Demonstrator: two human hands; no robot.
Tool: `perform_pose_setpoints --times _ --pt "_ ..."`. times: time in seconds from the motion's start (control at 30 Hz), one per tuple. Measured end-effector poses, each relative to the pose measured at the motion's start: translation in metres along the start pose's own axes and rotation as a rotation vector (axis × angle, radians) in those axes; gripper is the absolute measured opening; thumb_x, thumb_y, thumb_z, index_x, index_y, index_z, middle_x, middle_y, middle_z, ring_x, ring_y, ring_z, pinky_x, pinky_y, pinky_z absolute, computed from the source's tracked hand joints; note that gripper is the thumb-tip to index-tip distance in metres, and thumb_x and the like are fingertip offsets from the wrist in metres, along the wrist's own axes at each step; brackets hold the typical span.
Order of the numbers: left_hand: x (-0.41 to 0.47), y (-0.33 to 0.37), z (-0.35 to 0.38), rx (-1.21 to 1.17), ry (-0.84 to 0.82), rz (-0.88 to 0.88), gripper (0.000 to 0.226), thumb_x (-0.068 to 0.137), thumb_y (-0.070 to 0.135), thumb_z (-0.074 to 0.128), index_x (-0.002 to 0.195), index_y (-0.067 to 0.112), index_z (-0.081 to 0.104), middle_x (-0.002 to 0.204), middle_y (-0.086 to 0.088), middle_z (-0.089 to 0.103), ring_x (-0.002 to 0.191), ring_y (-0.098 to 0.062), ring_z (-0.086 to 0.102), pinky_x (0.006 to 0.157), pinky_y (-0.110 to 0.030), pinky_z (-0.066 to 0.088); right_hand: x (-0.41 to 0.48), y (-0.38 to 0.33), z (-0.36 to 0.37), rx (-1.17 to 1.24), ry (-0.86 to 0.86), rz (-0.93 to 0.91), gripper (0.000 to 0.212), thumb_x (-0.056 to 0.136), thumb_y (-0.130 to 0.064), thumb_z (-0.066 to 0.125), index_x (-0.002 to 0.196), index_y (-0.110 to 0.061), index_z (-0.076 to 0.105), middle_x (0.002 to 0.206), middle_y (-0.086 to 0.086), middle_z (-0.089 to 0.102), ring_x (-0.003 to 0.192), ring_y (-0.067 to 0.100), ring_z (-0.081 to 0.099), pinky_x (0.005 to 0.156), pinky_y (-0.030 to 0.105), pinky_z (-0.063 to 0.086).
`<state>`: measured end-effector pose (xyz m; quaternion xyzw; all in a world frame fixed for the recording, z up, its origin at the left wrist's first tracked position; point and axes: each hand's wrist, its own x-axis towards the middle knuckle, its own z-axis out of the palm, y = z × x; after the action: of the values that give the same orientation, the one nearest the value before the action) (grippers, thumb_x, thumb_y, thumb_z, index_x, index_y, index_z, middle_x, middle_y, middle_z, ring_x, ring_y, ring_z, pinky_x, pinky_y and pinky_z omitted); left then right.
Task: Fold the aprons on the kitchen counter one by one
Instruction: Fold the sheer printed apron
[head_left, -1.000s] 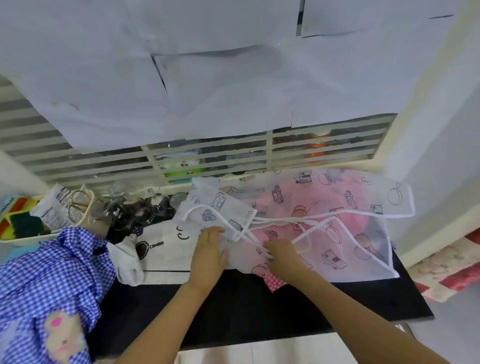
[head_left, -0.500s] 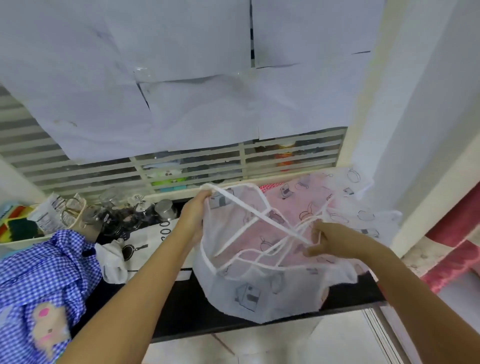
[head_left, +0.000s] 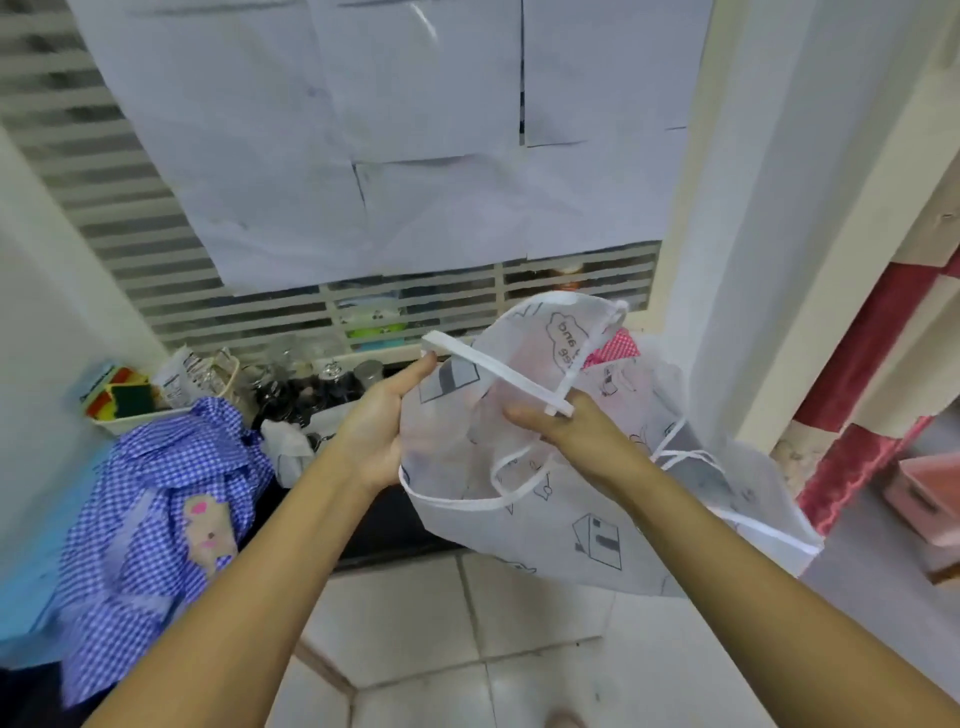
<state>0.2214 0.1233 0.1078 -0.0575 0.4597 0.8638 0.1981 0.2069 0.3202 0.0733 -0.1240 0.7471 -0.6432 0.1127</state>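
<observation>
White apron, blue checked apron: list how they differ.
The white apron is sheer with line drawings; the blue checked apron is opaque gingham with a bear patch. The left hand and right hand hold up the white apron; the blue checked apron lies heaped at left. Neither is folded.

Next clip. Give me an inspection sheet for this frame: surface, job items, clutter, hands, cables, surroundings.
Surface: black counter, mostly covered.
Job's things: white apron held up in both hands; blue checked apron heaped at the left.
Clutter: sponges and jars at the back.
Hands: left hand and right hand each pinch the white apron's strap.
Cables: nothing seen.
Surroundings: paper sheets over a slatted window; tiled floor.
</observation>
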Motion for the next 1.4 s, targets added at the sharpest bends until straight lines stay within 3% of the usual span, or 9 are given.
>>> perform_pose_setpoints --times 0.23,0.37,0.57,0.73,0.93,1.0,1.13,1.23,1.4 --pt "-0.092 -0.025 -0.064 0.199 0.139 0.007 0.058 0.077 0.051 0.063 0.122 0.015 0.062 0.102 -0.012 0.072 0.086 -0.023 0.072 0.066 -0.032 0.059 -0.079 0.020 0.062 -0.241 -0.383 0.122 0.030 0.089 -0.013 0.061 0.101 0.014 0.054 0.091 0.022 0.059 0.082 0.035 0.056 0.077 0.044 0.048" --pt "-0.128 -0.033 -0.111 0.337 0.066 -0.034 0.093 0.015 0.041 0.097 0.099 0.010 0.070 0.087 -0.012 0.074 0.074 -0.021 0.073 0.055 -0.027 0.057 -0.095 0.048 0.084 -0.521 -0.103 -0.042 0.036 0.088 -0.006 0.061 0.123 -0.013 0.051 0.105 -0.001 0.064 0.092 0.016 0.061 0.076 0.030 0.052" --pt "-0.132 -0.027 -0.141 0.501 0.226 0.120 0.060 0.051 0.027 0.093 0.102 0.008 0.068 0.101 -0.017 0.072 0.084 -0.024 0.070 0.066 -0.028 0.058 -0.083 0.070 0.065 -0.504 0.401 -0.172 0.038 0.093 0.000 0.053 0.129 -0.011 0.047 0.092 0.001 0.064 0.076 0.016 0.058 0.066 0.022 0.038" --pt "-0.115 -0.032 -0.118 0.725 0.493 0.471 0.006 0.089 0.016 0.065 0.089 0.019 0.070 0.070 0.012 0.072 0.066 -0.002 0.067 0.056 -0.015 0.052 -0.070 0.064 0.051 -0.481 0.534 -0.144 0.014 0.095 0.000 0.048 0.103 -0.001 0.061 0.082 0.005 0.059 0.075 0.020 0.052 0.057 0.022 0.029" --pt "-0.102 -0.026 -0.138 1.014 0.635 0.610 0.038 0.086 0.027 0.068 0.068 -0.003 0.057 0.059 -0.008 0.049 0.052 -0.008 0.041 0.047 -0.018 0.031 -0.083 0.050 0.002 -0.211 -0.275 0.180 0.002 0.093 -0.008 0.058 0.090 -0.008 0.058 0.073 0.005 0.046 0.064 0.006 0.046 0.066 0.016 0.039" --pt "-0.098 -0.020 -0.143 1.160 0.629 0.573 0.044 0.090 0.033 0.061 0.062 0.001 0.051 0.057 -0.006 0.042 0.051 -0.011 0.036 0.045 -0.019 0.026 -0.089 0.050 -0.011 -0.020 -0.405 0.213 0.035 0.078 -0.028 0.077 0.101 -0.009 0.058 0.078 0.008 0.051 0.074 0.011 0.048 0.076 0.020 0.043" --pt "-0.075 -0.007 -0.136 1.198 0.597 0.523 0.037 0.098 0.029 0.052 0.068 0.007 0.055 0.063 -0.003 0.050 0.058 -0.016 0.043 0.055 -0.028 0.033 -0.086 0.039 -0.023 0.014 -0.102 0.075 0.053 0.071 -0.023 0.083 0.115 -0.025 0.054 0.094 0.001 0.070 0.089 0.020 0.062 0.079 0.034 0.048" --pt "-0.047 0.004 -0.128 1.127 0.698 0.667 0.026 0.100 0.026 0.046 0.102 0.009 0.065 0.092 -0.008 0.064 0.080 -0.018 0.056 0.068 -0.031 0.042 -0.075 0.027 -0.020 -0.279 0.146 -0.156 0.057 0.092 -0.005 0.059 0.134 -0.040 0.044 0.104 -0.016 0.068 0.095 0.001 0.064 0.073 0.016 0.050" --pt "0.002 0.029 -0.102 0.777 0.777 0.890 0.019 0.103 0.024 0.040 0.106 0.014 0.057 0.083 0.007 0.054 0.069 0.004 0.047 0.057 -0.004 0.038 -0.032 0.032 -0.025 -0.486 0.474 -0.357 0.030 0.094 -0.014 0.058 0.122 -0.026 0.062 0.102 -0.012 0.068 0.093 0.003 0.063 0.084 0.016 0.049"
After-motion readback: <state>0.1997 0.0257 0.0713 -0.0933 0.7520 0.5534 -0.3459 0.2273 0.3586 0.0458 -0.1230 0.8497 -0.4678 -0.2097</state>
